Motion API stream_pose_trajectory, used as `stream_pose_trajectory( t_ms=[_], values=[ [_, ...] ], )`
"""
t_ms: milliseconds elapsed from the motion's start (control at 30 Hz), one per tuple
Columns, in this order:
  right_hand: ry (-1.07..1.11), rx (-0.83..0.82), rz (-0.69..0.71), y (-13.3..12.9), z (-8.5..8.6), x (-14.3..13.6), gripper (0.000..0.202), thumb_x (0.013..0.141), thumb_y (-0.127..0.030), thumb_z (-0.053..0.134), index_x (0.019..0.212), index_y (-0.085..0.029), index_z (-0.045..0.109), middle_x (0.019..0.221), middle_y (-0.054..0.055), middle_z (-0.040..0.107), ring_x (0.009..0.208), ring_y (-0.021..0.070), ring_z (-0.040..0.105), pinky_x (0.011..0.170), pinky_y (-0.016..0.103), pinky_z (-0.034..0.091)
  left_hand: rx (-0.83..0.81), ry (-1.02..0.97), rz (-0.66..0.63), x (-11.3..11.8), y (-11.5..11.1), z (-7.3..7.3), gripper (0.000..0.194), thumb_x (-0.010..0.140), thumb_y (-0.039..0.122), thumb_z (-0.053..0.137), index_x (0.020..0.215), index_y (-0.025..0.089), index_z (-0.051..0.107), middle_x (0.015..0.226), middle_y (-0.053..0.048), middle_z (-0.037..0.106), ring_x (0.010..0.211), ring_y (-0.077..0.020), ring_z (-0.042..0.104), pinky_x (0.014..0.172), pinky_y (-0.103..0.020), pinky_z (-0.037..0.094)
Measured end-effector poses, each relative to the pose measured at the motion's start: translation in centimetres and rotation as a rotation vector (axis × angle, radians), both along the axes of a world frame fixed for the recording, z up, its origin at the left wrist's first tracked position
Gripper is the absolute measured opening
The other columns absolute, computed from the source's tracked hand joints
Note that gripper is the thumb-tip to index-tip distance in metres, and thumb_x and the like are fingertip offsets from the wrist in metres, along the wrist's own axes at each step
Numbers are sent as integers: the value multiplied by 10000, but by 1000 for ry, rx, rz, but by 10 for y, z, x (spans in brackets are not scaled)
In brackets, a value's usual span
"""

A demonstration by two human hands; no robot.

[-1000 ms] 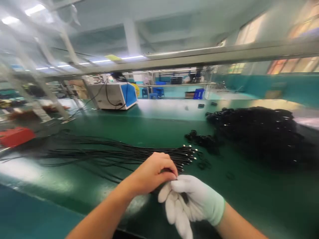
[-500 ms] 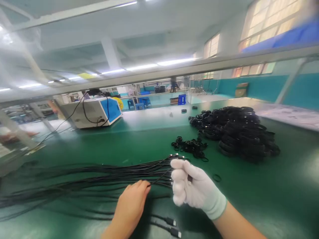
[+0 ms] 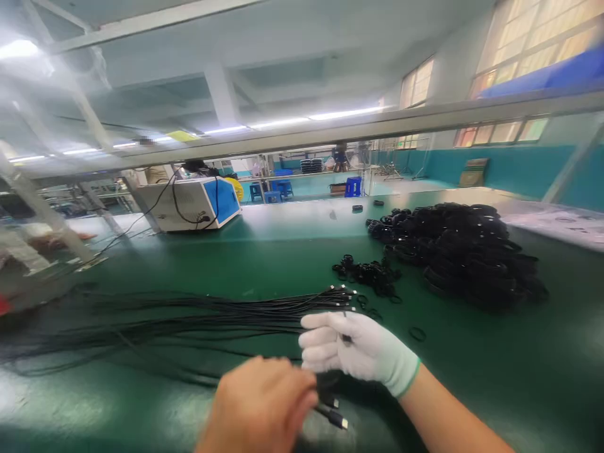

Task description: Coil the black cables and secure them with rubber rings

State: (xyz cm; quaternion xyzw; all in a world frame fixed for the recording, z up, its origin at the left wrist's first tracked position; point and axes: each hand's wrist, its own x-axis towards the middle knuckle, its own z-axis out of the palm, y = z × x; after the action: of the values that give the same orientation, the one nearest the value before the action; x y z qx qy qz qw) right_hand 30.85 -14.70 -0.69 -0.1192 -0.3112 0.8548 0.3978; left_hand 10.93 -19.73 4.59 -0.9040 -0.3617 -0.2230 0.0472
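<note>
My left hand, bare and blurred by motion, is low in front with fingers closed; a dark, smeared stretch of black cable shows at its fingertips. Just beyond its thumb lies a black plug with a metal tip, with another plug close behind it. My right hand wears a white glove, its fingers curled to the left. A small black piece shows in its palm, too small to name. Behind both hands a bundle of black cables stretches left, with metal-tipped ends at the right.
A large heap of black coiled cables or bands sits on the green table at right. Closer in are a small pile of black rings and a loose ring. A white and blue machine stands back left. A beam crosses overhead.
My left hand has moved right and down, toward the loose plugs. My right hand has shifted left, its fingers less tightly curled. The view has turned slightly left.
</note>
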Motion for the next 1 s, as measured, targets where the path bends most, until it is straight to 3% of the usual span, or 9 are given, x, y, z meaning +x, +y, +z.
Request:
stream_pose_trajectory(
  t_ms=[100,233,467,600,667,733,833,933,1000],
  values=[
    [-4,97,190,-11,-4,-12,515,790,-429,624,1158,-84,519,1020,176,632,896,265,649,916,541,372,-270,-121,37,7,28,31,169,866,274,479,788,255,628,737,17,647,669,-137,578,605,-235,411],
    [-1,110,290,-21,-5,-19,530,783,-418,634,1163,-69,509,1005,183,640,906,273,648,884,523,400,-472,-214,49,17,55,36,152,818,233,514,720,217,629,747,24,646,692,-134,563,619,-221,407],
    [123,34,168,-23,3,-20,455,784,-361,644,1140,-100,534,885,90,638,884,259,650,886,566,390,-699,-205,29,12,72,-9,282,866,276,405,707,174,615,715,13,643,676,-141,560,591,-220,405],
    [224,11,-104,-13,15,-13,293,819,-331,609,1056,-163,576,736,-21,550,695,117,584,917,479,403,-400,3,236,1,55,-53,261,874,213,371,759,192,604,754,-24,647,677,-179,578,595,-267,381],
    [197,0,-230,-10,13,-14,245,839,-318,584,1029,-163,586,779,-2,570,728,117,570,908,434,414,-198,190,235,1,36,-62,237,846,178,408,697,200,591,677,-23,629,581,-174,558,550,-277,339],
    [115,16,-230,-11,7,-17,235,834,-294,594,1012,-140,587,817,34,595,770,138,581,836,382,445,-81,292,90,5,20,-51,204,821,171,461,659,206,579,599,-11,597,509,-156,521,510,-281,292],
    [51,56,-1,-19,-6,-25,265,790,-290,651,953,-93,580,752,55,596,708,147,588,721,332,459,-47,252,-28,11,17,-5,165,843,284,534,708,215,598,649,-5,608,572,-146,531,542,-279,304],
    [72,53,233,-27,-14,-30,406,720,-372,710,956,-76,562,703,38,580,662,159,601,734,382,463,-291,76,-62,11,37,34,134,780,337,638,702,229,631,717,22,618,665,-130,546,609,-242,361],
    [65,38,320,-29,-16,-32,486,677,-402,738,986,-78,551,698,28,584,660,164,616,760,396,458,-514,-93,-95,10,51,38,98,733,305,681,702,217,652,724,27,615,677,-121,552,610,-213,395]
  ],
)
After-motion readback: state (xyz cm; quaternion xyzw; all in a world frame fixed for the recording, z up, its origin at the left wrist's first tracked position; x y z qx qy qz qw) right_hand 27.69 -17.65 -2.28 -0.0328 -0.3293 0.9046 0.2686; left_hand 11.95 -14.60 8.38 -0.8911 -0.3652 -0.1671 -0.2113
